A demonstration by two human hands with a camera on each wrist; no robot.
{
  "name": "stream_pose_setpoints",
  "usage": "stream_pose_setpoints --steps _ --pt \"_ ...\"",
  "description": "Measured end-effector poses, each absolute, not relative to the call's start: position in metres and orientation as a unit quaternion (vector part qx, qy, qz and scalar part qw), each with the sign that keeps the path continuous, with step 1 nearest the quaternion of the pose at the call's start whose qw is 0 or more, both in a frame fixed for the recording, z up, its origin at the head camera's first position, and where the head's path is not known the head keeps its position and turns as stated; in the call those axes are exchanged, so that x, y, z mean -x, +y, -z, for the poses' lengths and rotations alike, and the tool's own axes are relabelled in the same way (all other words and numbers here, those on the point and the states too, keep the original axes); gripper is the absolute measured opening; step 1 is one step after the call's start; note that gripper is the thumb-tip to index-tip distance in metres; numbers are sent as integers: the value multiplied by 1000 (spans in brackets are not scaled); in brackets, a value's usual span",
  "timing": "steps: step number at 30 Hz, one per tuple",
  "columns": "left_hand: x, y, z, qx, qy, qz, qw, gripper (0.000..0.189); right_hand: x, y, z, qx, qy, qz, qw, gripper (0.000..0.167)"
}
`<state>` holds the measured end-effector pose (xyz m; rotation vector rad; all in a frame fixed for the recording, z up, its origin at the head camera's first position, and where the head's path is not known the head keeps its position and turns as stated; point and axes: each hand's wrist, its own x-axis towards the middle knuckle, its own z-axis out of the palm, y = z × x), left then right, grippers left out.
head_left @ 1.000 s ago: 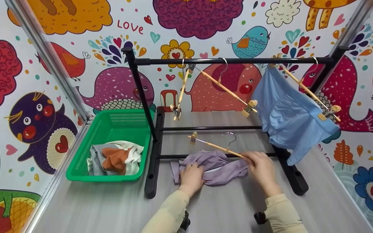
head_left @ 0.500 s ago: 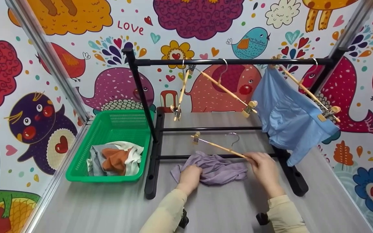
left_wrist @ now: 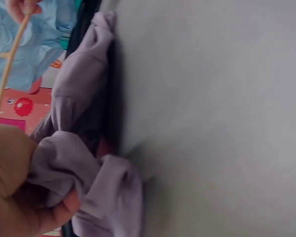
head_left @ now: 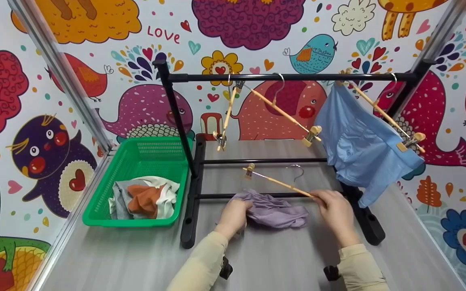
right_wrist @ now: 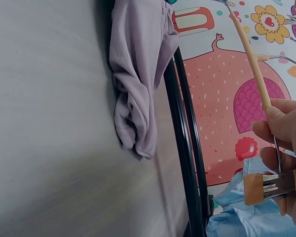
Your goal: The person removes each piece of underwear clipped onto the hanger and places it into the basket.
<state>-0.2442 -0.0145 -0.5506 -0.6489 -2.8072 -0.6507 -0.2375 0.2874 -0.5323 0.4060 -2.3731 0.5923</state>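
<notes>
A crumpled purple garment [head_left: 275, 210] lies on the table in front of the rack. My left hand [head_left: 235, 216] grips its left end; in the left wrist view the cloth [left_wrist: 81, 173] is bunched between thumb and fingers. My right hand [head_left: 335, 212] holds a wooden clip hanger [head_left: 279, 182] by its right end, raised beside the garment. The right wrist view shows thumb and fingers pinching the hanger's rod [right_wrist: 256, 74] just above one clip [right_wrist: 269, 187]. The hanger's other clip [head_left: 249, 170] carries nothing.
A black rack [head_left: 289, 76] stands behind, with two bare hangers [head_left: 285, 107] and a hanger bearing blue shorts [head_left: 362, 133]. At left, a green basket [head_left: 95, 202] contains grey, orange and white clothes [head_left: 146, 198].
My left hand has gathered the purple garment's left end, and the cloth is more bunched. My right hand and the hanger have shifted slightly right.
</notes>
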Motion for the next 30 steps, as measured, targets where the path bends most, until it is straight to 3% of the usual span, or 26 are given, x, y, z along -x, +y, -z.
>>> stream_pose_setpoints --steps 4,11,17,30 --pt "248 -18 535 213 -948 219 88 27 238 290 531 -153 -906 -222 327 20" --pt "251 -27 503 197 -951 222 89 46 238 294 525 -153 -905 -220 331 20" --pt "255 -37 481 192 -949 220 114 33 239 297 522 -150 -908 -226 319 20" --pt "258 -71 434 183 -940 214 190 27 244 309 506 -142 -911 -218 320 19"
